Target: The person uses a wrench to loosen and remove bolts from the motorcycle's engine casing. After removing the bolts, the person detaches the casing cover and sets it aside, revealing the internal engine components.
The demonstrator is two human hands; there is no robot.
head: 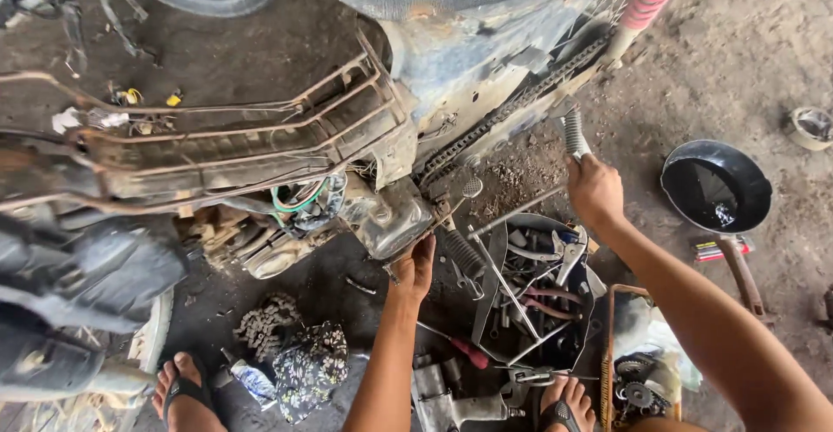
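A partly stripped motorcycle (286, 137) is being worked on from above, and both hands are being kept on its lower parts. The right hand (593, 191) is being held closed around the ribbed rubber end of a foot peg (573, 133) just beside the drive chain (512, 107), seemingly so that the machine is being steadied or the peg is being pulled. The left hand (415, 269) is being pressed up under the engine casing (390, 219), fingers curled against its lower edge; whether anything is being pinched there cannot be told, since the fingertips are being hidden by the metal. The casing is being reached from below, probably because its fasteners are being approached from that side. A round basin of tools (538, 297), with pliers and rods in it, is being kept between the two arms, within easy reach, and a red-handled screwdriver (460, 347) is lying beside it. A black oil pan (717, 186) with dark liquid is being kept to the right, well apart from the engine. A loose coil of chain (269, 321) and a patterned rag (308, 367) are lying near the sandalled feet. The ground (737, 42) is bare, oily dirt, strewn with grit and small parts, as in an open workshop.
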